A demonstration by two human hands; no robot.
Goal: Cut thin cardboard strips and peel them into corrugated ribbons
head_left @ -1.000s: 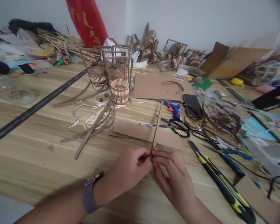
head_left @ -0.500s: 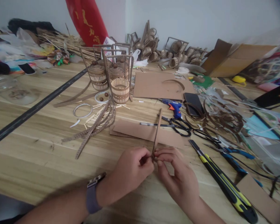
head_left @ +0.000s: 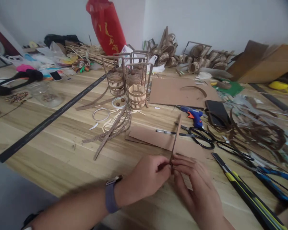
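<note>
A thin brown corrugated cardboard strip (head_left: 176, 137) stands nearly upright over the wooden table (head_left: 62, 150). Its lower end is pinched between my left hand (head_left: 147, 177) and my right hand (head_left: 198, 188), fingertips meeting at the strip. A watch with a purple band (head_left: 109, 194) is on my left wrist. Just behind the strip lies a flat cardboard piece (head_left: 156, 139), with a pen (head_left: 165, 132) and black scissors (head_left: 199, 135) on or beside it.
Small woven cardboard baskets in frames (head_left: 132, 84) stand mid-table beside loose strips (head_left: 110, 132). A blue glue gun (head_left: 190, 113), black phone (head_left: 217, 113), yellow-black utility knife (head_left: 249, 195), long black ruler (head_left: 52, 116), cardboard sheet (head_left: 180, 92) and scrap piles surround my hands.
The view has shifted so everything sits further right in the frame. My hands keep pinching the strip's lower end, and the strip has stayed nearly upright.
</note>
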